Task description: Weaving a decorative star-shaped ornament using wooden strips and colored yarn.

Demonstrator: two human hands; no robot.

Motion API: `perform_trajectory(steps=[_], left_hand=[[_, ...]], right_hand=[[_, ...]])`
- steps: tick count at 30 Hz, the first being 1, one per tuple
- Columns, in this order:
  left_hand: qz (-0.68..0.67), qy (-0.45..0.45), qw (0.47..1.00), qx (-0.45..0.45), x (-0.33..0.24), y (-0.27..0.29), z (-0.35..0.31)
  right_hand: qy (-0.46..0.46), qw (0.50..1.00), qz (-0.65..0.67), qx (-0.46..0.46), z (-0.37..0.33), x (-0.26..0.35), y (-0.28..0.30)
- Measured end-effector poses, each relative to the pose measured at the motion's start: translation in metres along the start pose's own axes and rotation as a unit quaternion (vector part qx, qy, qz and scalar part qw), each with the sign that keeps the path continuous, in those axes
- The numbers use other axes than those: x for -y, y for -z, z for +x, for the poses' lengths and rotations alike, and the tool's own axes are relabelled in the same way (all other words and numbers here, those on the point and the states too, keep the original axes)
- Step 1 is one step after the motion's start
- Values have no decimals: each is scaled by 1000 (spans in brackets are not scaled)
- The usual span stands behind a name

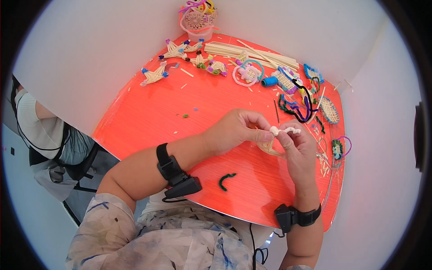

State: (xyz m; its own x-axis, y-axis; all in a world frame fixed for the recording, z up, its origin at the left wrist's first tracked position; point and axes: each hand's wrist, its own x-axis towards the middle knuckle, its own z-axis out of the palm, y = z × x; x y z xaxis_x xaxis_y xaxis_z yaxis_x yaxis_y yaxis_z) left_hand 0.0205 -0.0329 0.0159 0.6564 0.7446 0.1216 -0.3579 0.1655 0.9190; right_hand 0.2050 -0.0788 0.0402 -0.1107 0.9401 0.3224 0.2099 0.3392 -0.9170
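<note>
Over the right half of the red table, my two hands meet. My left hand (238, 130) is closed, thumb and fingers pinching at a small woven piece of pale strips (268, 148), which hangs under the fingers and is partly hidden by them. A white fuzzy pipe cleaner (292, 130) is wound into a knob at the tip of this piece, between the hands. My right hand (298, 150) is closed too, its thumb and forefinger pinching the white pipe cleaner, whose free end sticks out to the right. A short dark green pipe cleaner (225, 181) lies in front of me.
Woven stars (155, 74) with coloured tips lie at the back left. Behind them stands a pink basket (198, 24) of pipe cleaners. A bundle of wooden strips (252, 53) runs along the back. Several woven pieces, a blue spool (269, 81) and scraps (325, 164) crowd the right. White partitions (135, 27) enclose the table.
</note>
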Motion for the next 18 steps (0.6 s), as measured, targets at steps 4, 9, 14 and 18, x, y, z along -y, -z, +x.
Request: perform_trajectory(steps=[4,9,14,18], left_hand=[[110,-10,993,-49,-1,-3,-1],[250,-60,963,-87,-13,-14,-5],[238,-32,967,-89,-10,-11,-6],[6,41,997,-66,-1,-6,-1]], right_hand=[[-32,997,-70,11,1,3,6],[-142,982,121,37,1,4,6],[-162,971,169,49,2,-3,7],[-81,993,86,-7,0,7,-2]])
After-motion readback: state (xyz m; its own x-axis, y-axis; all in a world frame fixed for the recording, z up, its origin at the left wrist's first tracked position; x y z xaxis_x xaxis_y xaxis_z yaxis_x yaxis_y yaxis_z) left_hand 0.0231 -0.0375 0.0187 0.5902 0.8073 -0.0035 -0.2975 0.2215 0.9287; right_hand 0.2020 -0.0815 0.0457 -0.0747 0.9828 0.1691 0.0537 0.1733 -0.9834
